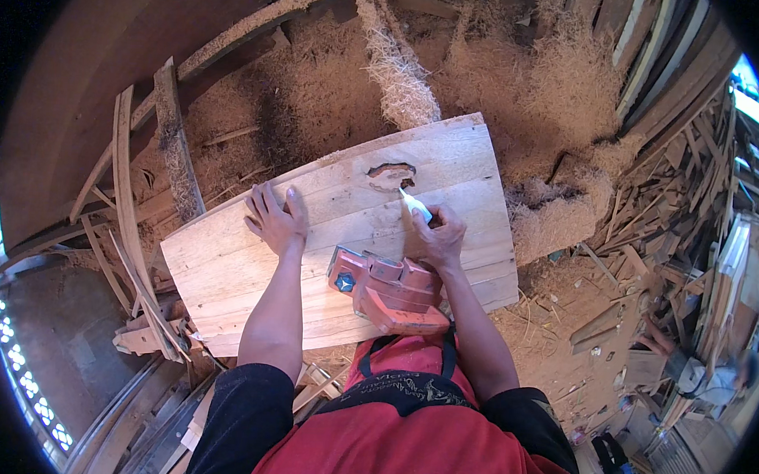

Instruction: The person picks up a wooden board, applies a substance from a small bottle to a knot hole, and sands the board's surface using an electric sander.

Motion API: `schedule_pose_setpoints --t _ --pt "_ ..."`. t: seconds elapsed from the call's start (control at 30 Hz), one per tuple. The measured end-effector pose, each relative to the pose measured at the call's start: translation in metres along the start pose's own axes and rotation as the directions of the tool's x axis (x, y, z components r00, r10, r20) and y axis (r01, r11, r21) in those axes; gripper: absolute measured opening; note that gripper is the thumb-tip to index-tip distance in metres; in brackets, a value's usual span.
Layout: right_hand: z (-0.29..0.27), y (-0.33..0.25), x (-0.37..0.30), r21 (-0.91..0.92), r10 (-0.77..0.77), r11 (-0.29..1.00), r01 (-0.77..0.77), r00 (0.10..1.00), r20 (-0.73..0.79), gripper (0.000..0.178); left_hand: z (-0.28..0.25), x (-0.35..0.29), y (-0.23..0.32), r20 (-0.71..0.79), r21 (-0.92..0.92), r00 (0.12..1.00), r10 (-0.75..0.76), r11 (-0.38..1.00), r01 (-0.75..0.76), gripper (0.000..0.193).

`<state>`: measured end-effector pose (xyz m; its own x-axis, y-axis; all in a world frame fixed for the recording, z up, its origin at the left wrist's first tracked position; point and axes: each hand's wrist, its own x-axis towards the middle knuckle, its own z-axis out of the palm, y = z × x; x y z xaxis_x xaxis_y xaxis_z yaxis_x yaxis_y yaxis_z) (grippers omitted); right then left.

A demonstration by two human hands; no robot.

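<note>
In the centre of the frame, the right hand (440, 237) has its grip clamped on a white tube (416, 207), its lower end hidden; whether its nozzle touches the board's (347, 214) ragged hollow (390, 177) is unclear. The left hand (277, 221) lies on the board, fingers apart. Below centre, 1 reddish planer (391, 293) is partly hidden by the right forearm (475, 333).

The person wears a red short-sleeved T-shirt (404, 454) with a black left sleeve (244, 426) and a black right sleeve (534, 430). Pale lettering and a printed emblem mark its black panel (415, 392). The left hand (277, 224) and right hand (441, 236) are bare.
</note>
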<state>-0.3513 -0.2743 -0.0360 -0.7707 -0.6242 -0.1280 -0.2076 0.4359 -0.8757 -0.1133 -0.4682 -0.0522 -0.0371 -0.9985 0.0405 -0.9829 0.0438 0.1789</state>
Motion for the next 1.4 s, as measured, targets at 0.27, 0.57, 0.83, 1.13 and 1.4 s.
schedule_pose_setpoints --t 0.27,0.57,0.83,1.13,1.4 --pt "-0.002 -0.006 0.0 -0.001 -0.046 0.999 0.046 0.998 0.041 0.026 -0.004 -0.001 0.003 0.007 -0.026 1.0 0.004 1.0 -0.003 0.069" --pt "-0.001 -0.012 0.002 0.009 -0.039 0.999 0.039 0.994 0.103 0.023 0.001 0.0 -0.001 -0.012 -0.002 1.0 -0.004 1.0 0.004 0.068" --pt "0.002 -0.016 0.005 0.012 -0.055 0.998 0.053 0.987 0.154 0.024 0.0 0.0 0.0 -0.01 -0.015 1.0 0.009 1.0 -0.009 0.068" --pt "0.007 -0.023 0.008 0.044 -0.065 0.997 0.058 0.982 0.179 0.021 -0.002 0.0 0.001 -0.004 -0.015 1.0 0.004 1.0 -0.004 0.068" --pt "0.009 -0.027 0.01 0.049 -0.076 0.997 0.068 0.98 0.186 0.02 0.0 0.0 0.0 -0.001 0.01 1.0 0.01 1.0 -0.01 0.067"
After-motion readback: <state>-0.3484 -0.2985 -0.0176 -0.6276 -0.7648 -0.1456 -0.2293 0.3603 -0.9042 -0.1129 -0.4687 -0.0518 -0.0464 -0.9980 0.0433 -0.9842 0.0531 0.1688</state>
